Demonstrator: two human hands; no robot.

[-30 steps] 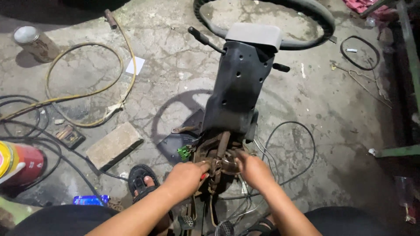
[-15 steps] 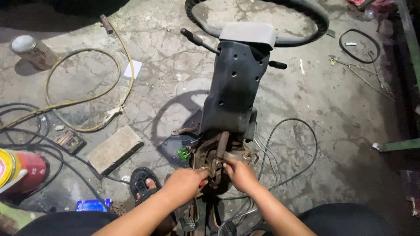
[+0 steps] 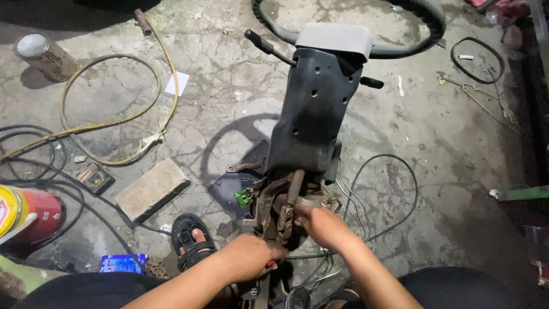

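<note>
Hands lower on rusty column base than before, green connector beside.

tin can: 10 o'clock, far corner of the floor, upright cylinder, pale silver lid, brownish label round the side.
paper slip: 11 o'clock, flat on the concrete just inside the hose loop, small white rectangle, print not readable.
canister: 8 o'clock at the left edge, lying on its side, red body, yellow end with a white band; label partly cut off by the frame.
blue packet: 7 o'clock, on the floor just left of the sandalled foot, small, flat, glossy blue wrapper with white print.
flat box: 9 o'clock, small dark rectangular pack with reddish-brown face, beside the black cables.
screens/signs: none.
</note>
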